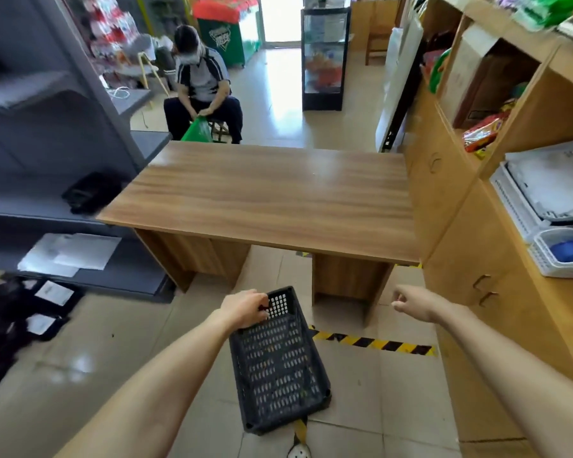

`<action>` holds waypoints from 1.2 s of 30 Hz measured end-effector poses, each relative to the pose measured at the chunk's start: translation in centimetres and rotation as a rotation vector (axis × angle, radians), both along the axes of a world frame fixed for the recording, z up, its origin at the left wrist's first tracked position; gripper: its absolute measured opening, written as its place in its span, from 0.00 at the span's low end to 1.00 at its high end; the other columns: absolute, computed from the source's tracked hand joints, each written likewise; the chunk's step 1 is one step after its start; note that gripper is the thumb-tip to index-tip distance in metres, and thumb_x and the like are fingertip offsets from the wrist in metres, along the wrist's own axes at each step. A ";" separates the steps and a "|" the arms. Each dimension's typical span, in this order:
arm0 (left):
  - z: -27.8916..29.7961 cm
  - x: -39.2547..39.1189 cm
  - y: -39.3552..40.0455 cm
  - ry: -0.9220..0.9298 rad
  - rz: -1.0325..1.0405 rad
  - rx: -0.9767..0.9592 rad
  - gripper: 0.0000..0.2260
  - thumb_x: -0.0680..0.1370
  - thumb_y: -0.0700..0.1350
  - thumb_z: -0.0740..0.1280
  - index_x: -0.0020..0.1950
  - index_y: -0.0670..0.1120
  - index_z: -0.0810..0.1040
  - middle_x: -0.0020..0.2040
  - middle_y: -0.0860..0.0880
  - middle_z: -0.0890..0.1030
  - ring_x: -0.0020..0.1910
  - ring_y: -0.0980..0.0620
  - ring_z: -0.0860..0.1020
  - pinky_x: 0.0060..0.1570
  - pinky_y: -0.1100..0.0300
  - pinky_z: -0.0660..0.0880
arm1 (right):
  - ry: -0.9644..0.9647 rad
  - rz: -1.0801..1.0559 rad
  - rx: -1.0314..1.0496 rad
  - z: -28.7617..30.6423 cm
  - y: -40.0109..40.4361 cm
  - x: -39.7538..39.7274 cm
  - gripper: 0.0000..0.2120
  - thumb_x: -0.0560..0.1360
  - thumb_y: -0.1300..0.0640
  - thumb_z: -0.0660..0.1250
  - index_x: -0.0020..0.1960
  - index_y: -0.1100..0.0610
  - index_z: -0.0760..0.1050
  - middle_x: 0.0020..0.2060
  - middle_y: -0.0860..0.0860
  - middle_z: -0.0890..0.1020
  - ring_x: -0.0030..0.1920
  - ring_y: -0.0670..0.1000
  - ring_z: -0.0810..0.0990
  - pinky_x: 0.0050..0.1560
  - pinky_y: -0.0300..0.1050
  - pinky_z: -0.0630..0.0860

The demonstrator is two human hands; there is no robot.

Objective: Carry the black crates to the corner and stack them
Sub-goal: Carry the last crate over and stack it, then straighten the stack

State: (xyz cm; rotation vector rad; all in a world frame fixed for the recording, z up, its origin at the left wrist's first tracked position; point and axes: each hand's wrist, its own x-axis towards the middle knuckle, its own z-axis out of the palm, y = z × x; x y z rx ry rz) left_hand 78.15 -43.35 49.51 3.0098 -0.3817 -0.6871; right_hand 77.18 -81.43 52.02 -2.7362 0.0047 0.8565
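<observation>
Head view, left hand (245, 309) gripping perforated black crate (278, 365) by its rim, right hand (411, 302) loosely curled, holding nothing

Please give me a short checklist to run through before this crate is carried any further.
1. Left hand grips the black crate's far rim: ok.
2. Second hand on crate: not ok; right hand is off it, fingers loosely curled, holding nothing.
3. Crate empty: ok, only mesh shows.
4. Path ahead: not ok; wooden desk stands directly in front.
5. Seated person out of the way: ok, beyond the desk.
6. Corner and stack: cannot tell, not identifiable in view.
</observation>
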 end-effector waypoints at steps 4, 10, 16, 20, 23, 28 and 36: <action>0.0 3.2 2.3 0.014 0.034 0.012 0.15 0.79 0.58 0.63 0.62 0.53 0.75 0.59 0.50 0.77 0.58 0.48 0.78 0.51 0.52 0.76 | -0.012 0.029 0.080 -0.1 4.6 5.1 0.06 0.79 0.49 0.60 0.52 0.49 0.73 0.50 0.49 0.79 0.48 0.49 0.78 0.52 0.47 0.78; -1.0 6.2 4.8 0.024 0.135 0.051 0.15 0.79 0.57 0.62 0.61 0.53 0.76 0.59 0.50 0.78 0.58 0.49 0.78 0.50 0.53 0.76 | 0.193 0.190 0.072 -3.3 8.2 10.4 0.05 0.80 0.49 0.61 0.52 0.47 0.73 0.52 0.49 0.77 0.52 0.50 0.77 0.57 0.48 0.76; -1.0 7.2 5.4 0.067 0.296 0.084 0.15 0.80 0.56 0.61 0.63 0.51 0.75 0.61 0.49 0.77 0.59 0.47 0.77 0.53 0.51 0.76 | 0.201 0.380 0.040 -4.5 8.5 17.9 0.07 0.80 0.53 0.59 0.54 0.52 0.74 0.52 0.51 0.78 0.53 0.54 0.77 0.52 0.46 0.75; -0.7 7.5 5.4 0.153 0.424 0.141 0.16 0.80 0.55 0.60 0.65 0.52 0.74 0.65 0.49 0.75 0.63 0.47 0.75 0.57 0.51 0.75 | 0.206 0.509 0.063 -4.8 10.5 22.7 0.10 0.79 0.52 0.59 0.57 0.53 0.74 0.52 0.52 0.79 0.53 0.55 0.78 0.56 0.51 0.75; -0.8 7.8 4.5 0.151 0.515 0.116 0.15 0.79 0.54 0.60 0.64 0.52 0.74 0.64 0.49 0.76 0.62 0.48 0.75 0.57 0.50 0.75 | 0.255 0.615 0.091 -5.3 12.1 25.4 0.09 0.79 0.54 0.57 0.56 0.52 0.73 0.52 0.52 0.79 0.53 0.55 0.78 0.53 0.49 0.74; -1.9 7.1 3.0 0.167 0.605 0.126 0.15 0.79 0.51 0.59 0.64 0.51 0.74 0.63 0.48 0.76 0.61 0.47 0.75 0.54 0.51 0.75 | 0.434 0.761 0.121 -7.9 14.2 26.2 0.11 0.80 0.57 0.54 0.56 0.59 0.73 0.44 0.55 0.76 0.45 0.62 0.70 0.41 0.45 0.68; -5.9 5.7 3.7 0.180 0.730 0.067 0.15 0.80 0.49 0.57 0.66 0.50 0.74 0.65 0.47 0.75 0.64 0.46 0.74 0.56 0.50 0.74 | 0.462 0.904 0.024 -15.8 16.8 23.3 0.09 0.80 0.55 0.54 0.53 0.53 0.72 0.55 0.54 0.79 0.52 0.57 0.77 0.57 0.53 0.73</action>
